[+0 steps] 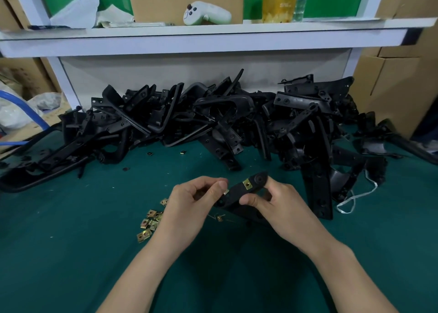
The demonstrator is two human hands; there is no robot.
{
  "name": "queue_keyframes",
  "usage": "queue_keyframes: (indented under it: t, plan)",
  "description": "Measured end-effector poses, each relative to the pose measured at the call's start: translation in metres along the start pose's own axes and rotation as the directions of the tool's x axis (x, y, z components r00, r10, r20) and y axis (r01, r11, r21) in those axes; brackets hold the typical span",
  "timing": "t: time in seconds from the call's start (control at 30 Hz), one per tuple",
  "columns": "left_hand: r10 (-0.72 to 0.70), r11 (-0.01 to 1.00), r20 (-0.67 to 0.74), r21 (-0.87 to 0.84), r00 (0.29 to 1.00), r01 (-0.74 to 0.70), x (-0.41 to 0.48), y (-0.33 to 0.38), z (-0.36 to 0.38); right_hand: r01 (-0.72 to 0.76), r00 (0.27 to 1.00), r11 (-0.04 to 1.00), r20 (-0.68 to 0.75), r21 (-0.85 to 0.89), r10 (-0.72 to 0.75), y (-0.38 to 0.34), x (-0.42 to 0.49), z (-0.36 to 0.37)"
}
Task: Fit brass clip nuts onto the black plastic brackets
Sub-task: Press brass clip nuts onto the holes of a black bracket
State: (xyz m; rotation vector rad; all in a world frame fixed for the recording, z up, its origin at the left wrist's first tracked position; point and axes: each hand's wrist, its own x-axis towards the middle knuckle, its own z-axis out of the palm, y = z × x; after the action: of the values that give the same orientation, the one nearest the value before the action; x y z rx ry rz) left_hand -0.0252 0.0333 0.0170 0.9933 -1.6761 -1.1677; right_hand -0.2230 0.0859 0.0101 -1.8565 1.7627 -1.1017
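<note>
Hands sat together at frame centre over the green desk (pixel 71 241): the right hand (pixel 277 203) curled round a black bracket (pixel 237 193) bearing one seated brass clip nut (pixel 247 184). The left hand (pixel 189 199) pinched a second nut (pixel 225 191), mostly hidden by its fingers, at the bracket's edge.

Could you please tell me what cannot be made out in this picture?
Head view: the clip nut pinched by the left hand is mostly covered by it; seated or not, unclear.
Head view: the bracket has its near end behind the right hand.
Head view: the yellow bottle is cut by the top edge.
</note>
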Motion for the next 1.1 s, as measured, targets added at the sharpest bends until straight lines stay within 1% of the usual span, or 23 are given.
queue_keyframes:
  t: [0.3,0.73,0.93,1.1]
  plan:
    - [-0.014,1.000,0.055,-0.025,0.998,0.016,0.001,0.001,-0.005,0.007,1.000,0.999,-0.004,-0.042,-0.007,0.000,0.000,0.000]
    - [-0.014,1.000,0.104,0.017,0.994,0.012,0.002,0.000,-0.009,0.032,0.999,0.998,0.013,-0.053,-0.031,0.001,0.000,0.001]
    - [-0.014,1.000,0.129,0.015,0.992,0.012,0.002,-0.001,-0.010,0.035,0.999,0.994,0.013,-0.101,-0.034,0.003,0.000,0.002]
    - [-0.012,1.000,0.124,0.006,0.992,0.011,0.002,-0.002,-0.009,0.044,0.999,0.991,0.008,-0.130,-0.044,0.003,0.000,0.002]
